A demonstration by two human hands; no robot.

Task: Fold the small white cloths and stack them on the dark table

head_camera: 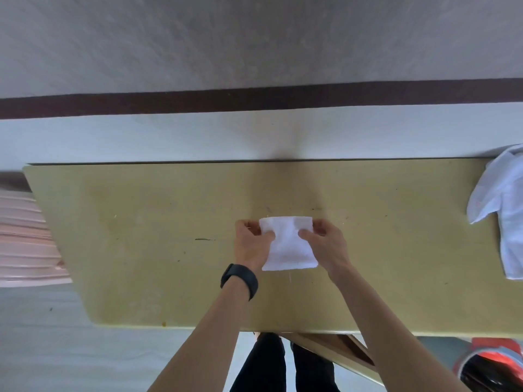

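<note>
Cloth (pixel 288 250), small and white, sits at the middle of the table (pixel 141 222), about midway between its far and near edges; whether it lies fully flat on the surface cannot be told. Left hand (pixel 252 241), black band (pixel 240 281) on its wrist, pinches the far left corner and right hand (pixel 322 244) pinches the far right corner, both thumbs on top. Loose white fabric (pixel 501 210) lies at the right edge of the surface.
</note>
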